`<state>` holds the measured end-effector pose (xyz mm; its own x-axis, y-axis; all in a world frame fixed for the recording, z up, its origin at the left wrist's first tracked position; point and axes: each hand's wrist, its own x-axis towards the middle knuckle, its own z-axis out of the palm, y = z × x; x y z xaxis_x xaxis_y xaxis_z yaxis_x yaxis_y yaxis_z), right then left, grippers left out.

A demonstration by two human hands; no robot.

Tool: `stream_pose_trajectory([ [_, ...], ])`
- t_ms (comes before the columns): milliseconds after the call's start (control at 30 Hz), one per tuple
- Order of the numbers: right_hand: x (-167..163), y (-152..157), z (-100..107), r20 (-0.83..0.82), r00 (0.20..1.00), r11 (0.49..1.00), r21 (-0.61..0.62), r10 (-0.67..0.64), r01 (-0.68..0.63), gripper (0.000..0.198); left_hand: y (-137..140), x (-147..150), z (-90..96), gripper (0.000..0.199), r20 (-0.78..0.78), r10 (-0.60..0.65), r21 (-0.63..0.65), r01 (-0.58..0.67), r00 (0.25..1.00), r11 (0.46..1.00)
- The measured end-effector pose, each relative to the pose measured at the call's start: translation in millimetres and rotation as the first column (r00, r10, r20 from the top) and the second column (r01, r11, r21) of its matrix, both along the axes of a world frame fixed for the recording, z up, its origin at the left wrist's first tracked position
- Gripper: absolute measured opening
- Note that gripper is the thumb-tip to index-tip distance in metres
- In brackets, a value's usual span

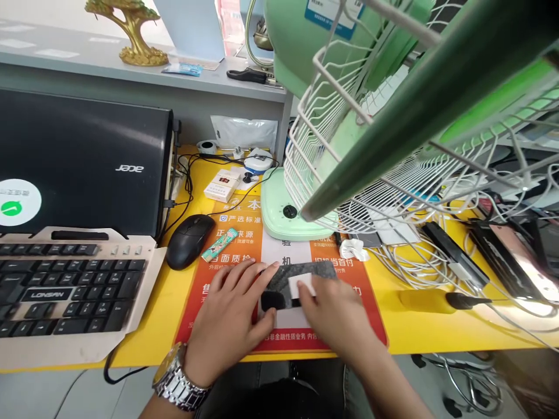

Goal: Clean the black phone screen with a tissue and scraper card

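A dark flat smartphone [279, 285] with a smeary grey surface lies on the red and orange printed mat [283, 337] before me. My left hand [233, 311], with a metal watch [181, 378] at the wrist, holds its left end between thumb and index finger. The other left fingers reach forward over the mat. My right hand [334, 311] is blurred by motion. Its fingers press a small white wipe [300, 286] onto the phone's right half. The right fingertips are partly hidden.
A green fan [297, 212] with its white cage looms over the right side. A mouse [191, 241], keyboard [74, 291] and Acer laptop [82, 163] stand left. Beyond lies a cigarette box [222, 185]. Tangled white cables [406, 270] and a yellow bottle [425, 301] are at right.
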<state>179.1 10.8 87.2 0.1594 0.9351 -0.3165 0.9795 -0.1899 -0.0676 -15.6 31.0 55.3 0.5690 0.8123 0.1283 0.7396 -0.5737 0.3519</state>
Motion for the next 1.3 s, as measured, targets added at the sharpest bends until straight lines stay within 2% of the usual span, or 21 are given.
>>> stream_pose_trajectory([
  [100, 44, -4, -2, 0.060, 0.990, 0.991, -0.031, -0.129, 0.131, 0.037, 1, -1, 1.0, 0.066, -0.006, 0.002, -0.011, -0.002, 1.000, 1.000],
  [200, 59, -6, -3, 0.060, 0.985, 0.986, -0.035, -0.160, 0.162, 0.039, 1, -1, 1.9, 0.066, -0.007, 0.008, -0.023, -0.008, 1.000, 1.000],
  [300, 31, -4, 0, 0.042, 0.995, 0.996, -0.005, -0.094, 0.094, 0.038, 1, -1, 1.4, 0.065, -0.012, 0.009, -0.016, -0.009, 1.000, 1.000],
  [433, -30, -2, 5, -0.089, 0.990, 0.993, 0.056, 0.105, -0.100, 0.040, 0, -2, -1.4, 0.065, -0.022, -0.009, 0.001, 0.009, 1.000, 1.000],
  [533, -46, -2, 7, -0.157, 0.967, 0.978, 0.083, 0.202, -0.191, 0.043, 0, -3, -2.9, 0.064, -0.027, -0.021, 0.018, 0.021, 0.999, 1.000],
  [633, -23, -7, 3, -0.096, 0.987, 0.991, 0.052, 0.127, -0.123, 0.037, 1, -2, -2.7, 0.064, -0.039, -0.021, 0.021, 0.021, 0.999, 1.000],
  [767, 35, -18, -5, 0.005, 0.994, 0.994, 0.033, -0.105, 0.105, 0.036, 2, -1, -1.8, 0.065, -0.051, -0.015, 0.020, 0.016, 0.999, 1.000],
  [900, 69, -25, -9, -0.019, 0.976, 0.976, 0.032, -0.217, 0.218, 0.039, 1, -2, -2.2, 0.064, -0.057, -0.019, 0.040, 0.022, 0.998, 0.999],
  [1100, 64, -24, -7, -0.051, 0.970, 0.971, 0.024, -0.238, 0.240, 0.036, 0, -1, -1.7, 0.063, -0.065, -0.021, 0.047, 0.024, 0.998, 0.999],
  [1300, 52, -24, -6, -0.018, 0.983, 0.983, 0.033, -0.181, 0.182, 0.037, 1, -2, -1.8, 0.063, -0.060, -0.015, 0.053, 0.018, 0.998, 0.998],
])
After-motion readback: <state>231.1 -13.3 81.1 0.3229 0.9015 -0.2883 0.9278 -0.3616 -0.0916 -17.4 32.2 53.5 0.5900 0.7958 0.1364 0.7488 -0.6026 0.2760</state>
